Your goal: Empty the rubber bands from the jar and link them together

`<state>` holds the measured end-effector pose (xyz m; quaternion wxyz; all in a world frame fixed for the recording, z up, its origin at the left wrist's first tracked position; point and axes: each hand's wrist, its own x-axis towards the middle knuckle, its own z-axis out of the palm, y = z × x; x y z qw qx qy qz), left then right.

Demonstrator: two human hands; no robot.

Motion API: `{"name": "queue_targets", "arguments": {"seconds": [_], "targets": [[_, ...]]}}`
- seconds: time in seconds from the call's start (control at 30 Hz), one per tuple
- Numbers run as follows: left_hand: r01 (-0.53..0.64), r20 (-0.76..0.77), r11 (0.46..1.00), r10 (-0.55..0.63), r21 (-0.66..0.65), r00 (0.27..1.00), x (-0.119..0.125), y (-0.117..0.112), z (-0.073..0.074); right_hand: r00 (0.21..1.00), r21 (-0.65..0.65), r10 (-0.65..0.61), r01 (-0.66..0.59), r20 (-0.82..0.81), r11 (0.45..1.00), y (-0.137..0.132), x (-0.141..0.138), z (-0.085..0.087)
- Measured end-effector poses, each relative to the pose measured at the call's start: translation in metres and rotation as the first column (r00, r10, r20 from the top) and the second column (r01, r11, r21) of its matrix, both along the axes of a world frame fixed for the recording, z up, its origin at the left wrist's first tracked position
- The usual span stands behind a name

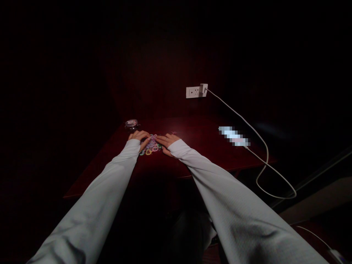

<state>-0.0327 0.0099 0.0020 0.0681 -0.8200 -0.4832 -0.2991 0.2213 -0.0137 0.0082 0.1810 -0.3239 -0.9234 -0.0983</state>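
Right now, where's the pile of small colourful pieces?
Head view, slightly left of centre: the pile is on the dark red table, between the left hand and right hand.

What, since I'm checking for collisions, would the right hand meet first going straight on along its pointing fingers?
Probably the pile of small, multicoloured, round pieces just ahead, with the pale-sleeved left hand beyond; exact depth is unclear.

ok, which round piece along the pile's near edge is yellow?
The yellow piece, between a green piece on its left and a pink piece on its right; its colour sets it apart from both.
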Motion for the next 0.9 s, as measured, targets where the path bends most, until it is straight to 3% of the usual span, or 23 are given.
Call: {"name": "queue_targets", "arguments": {"seconds": [0.9], "targets": [[-0.030, 0.020, 0.999, 0.030, 0.020, 0.999, 0.011, -0.017, 0.009, 0.999, 0.007, -0.012, 0.012, 0.039, 1.000, -0.003, 0.001, 0.002]]}}
